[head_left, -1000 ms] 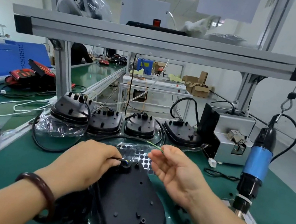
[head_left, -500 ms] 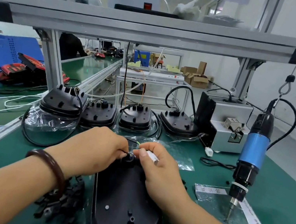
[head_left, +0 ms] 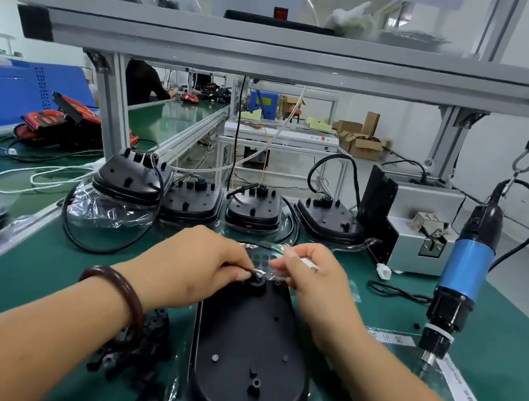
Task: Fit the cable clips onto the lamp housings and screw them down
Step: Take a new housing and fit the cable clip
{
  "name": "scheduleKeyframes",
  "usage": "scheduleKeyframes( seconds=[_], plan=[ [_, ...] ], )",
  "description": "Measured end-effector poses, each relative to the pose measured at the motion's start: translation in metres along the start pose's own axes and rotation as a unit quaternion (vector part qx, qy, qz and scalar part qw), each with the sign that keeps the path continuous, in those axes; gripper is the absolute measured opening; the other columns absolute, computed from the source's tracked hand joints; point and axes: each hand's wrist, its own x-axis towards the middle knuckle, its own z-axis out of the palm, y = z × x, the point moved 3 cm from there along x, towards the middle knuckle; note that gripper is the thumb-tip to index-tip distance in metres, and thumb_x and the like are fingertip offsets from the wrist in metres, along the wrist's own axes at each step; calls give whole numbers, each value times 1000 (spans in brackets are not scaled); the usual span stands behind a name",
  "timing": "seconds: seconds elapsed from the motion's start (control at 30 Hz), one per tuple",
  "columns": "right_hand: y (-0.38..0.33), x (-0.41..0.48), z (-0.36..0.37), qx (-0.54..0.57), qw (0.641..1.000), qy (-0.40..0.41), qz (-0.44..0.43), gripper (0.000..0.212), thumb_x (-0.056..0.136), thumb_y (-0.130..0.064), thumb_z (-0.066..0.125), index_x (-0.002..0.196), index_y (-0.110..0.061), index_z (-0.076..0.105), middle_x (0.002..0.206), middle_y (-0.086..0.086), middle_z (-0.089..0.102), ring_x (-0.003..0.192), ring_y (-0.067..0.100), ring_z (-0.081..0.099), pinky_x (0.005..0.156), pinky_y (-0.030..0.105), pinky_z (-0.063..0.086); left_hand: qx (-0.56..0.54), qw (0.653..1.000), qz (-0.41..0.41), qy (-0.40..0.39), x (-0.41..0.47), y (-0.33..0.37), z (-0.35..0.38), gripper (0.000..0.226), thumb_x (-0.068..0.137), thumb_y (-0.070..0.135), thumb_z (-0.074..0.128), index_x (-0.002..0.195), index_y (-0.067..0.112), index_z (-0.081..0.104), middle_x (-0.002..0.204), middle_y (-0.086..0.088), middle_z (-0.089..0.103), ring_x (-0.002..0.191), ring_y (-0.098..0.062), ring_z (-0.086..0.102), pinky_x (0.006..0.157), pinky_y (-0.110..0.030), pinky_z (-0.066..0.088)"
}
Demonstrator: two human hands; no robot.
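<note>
a: left hand (head_left: 197, 266) first. grip?
b: curled close, pinching a thin black cable (head_left: 240, 267) between thumb and fingertips, right at the round socket (head_left: 257, 282) on the far end of the lamp housing (head_left: 249, 354). knuckles up, brown bracelet (head_left: 120, 295) on the wrist.
a: and the right hand (head_left: 312, 284)?
b: curled too, grasping a pale piece (head_left: 307, 262) just above the same socket. too blurred to name. mixed up with clear film (head_left: 267, 259) and a green-yellow wire (head_left: 277, 253) leading far-left from the fingers.
a: touching the housing?
b: cannot tell for the right; fingertips just over it. left fingertips right against the socket rim.
a: place of the housing?
b: flat on the green table (head_left: 37, 268), back side up, near and centre, between both forearms, long axis near to far. near edge lost in glare and film at the bottom of the view.
a: clips?
b: loose heap of black cable clips (head_left: 140, 364) just left of the housing, partly hidden under the left forearm.
a: screwdriver?
b: blue electric screwdriver (head_left: 465, 270) hanging upright on the right, well apart from both hands, untouched.
a: farther back?
b: four more housings (head_left: 252, 212) in a row on the far side, silver screw feeder (head_left: 418, 224) to their right.
</note>
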Motion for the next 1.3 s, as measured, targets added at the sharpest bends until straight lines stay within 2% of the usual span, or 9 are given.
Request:
scheduleKeyframes(
  seconds=[0.13, 0.27, 0.37, 0.47, 0.63, 0.8, 0.9, 1.17, 1.3],
  plan=[
    [2, 4, -15, -155, 987, 21, -20, 13, 85, -28, 68, 73, -21, 69, 68, -10, 64, 63, 8, 54, 60, 22, 42, -145, 988, -56, -25, -13, -24, -18, 35, 88, 46, 56, 123, 46, 55, 98, 25, 68, 85, 6, 64, 85, -20, 52],
    [-11, 4, -18, -314, 944, 44, -96, 12, 87, -24, 65, 88, -19, 76, 94, -7, 65, 93, 6, 55, 73, 17, 32, -222, 956, -163, 100, -45, -74, -52, 24, 94, 22, 56, 102, 43, 63, 95, 10, 73, 90, -4, 68, 89, -38, 54],
    [-26, -5, -1, -278, 946, -5, -165, 12, 90, -23, 63, 88, -20, 74, 91, -15, 62, 89, -3, 53, 78, 20, 36, -192, 954, -221, 70, -60, -91, -48, 18, 92, 17, 59, 92, 30, 70, 87, 1, 74, 87, -19, 70, 83, -39, 56],
    [-32, -18, 24, -275, 934, -106, -203, 16, 93, -24, 60, 98, -24, 76, 92, -28, 62, 88, -15, 53, 83, 2, 36, -122, 964, -231, 49, -62, -93, -36, 16, 91, 18, 60, 90, 30, 70, 73, 9, 72, 67, 4, 64, 66, -20, 51],
    [-30, -21, 30, -326, 911, -136, -215, 18, 93, -31, 60, 104, -29, 75, 100, -22, 69, 96, -8, 57, 84, 6, 38, -29, 953, -302, 25, -67, -106, -31, 15, 86, 17, 65, 78, 29, 66, 72, 14, 63, 74, -7, 60, 79, -21, 47],
    [-29, -25, 32, -345, 894, -160, -236, 17, 94, -29, 59, 97, -26, 76, 97, -17, 69, 94, -5, 58, 85, 10, 41, -34, 950, -298, -86, -69, -111, -6, 24, 81, 30, 73, 103, 32, 64, 90, 13, 61, 89, -9, 58, 84, -20, 43],
    [-30, -25, 32, -351, 887, -178, -243, 17, 95, -26, 59, 93, -22, 75, 93, -15, 67, 94, -1, 58, 88, 19, 44, -6, 952, -299, -60, -64, -113, 1, 19, 81, 33, 72, 99, 28, 67, 87, 12, 61, 86, -7, 56, 81, -17, 41],
    [-27, -24, 30, -345, 889, -179, -241, 19, 95, -26, 58, 106, -27, 74, 101, -21, 66, 98, -6, 57, 87, 6, 38, -28, 952, -305, -6, -70, -121, -12, 20, 76, 36, 76, 75, 29, 58, 81, 11, 63, 80, -9, 59, 73, -23, 44],
    [-27, -21, 25, -285, 922, -171, -200, 26, 95, -24, 58, 118, -32, 68, 112, -25, 65, 108, -13, 54, 91, -2, 33, -241, 940, -219, 97, -56, -99, -32, 15, 78, 20, 76, 82, 24, 63, 70, 6, 61, 65, -11, 60, 69, -29, 53]
  ],
)
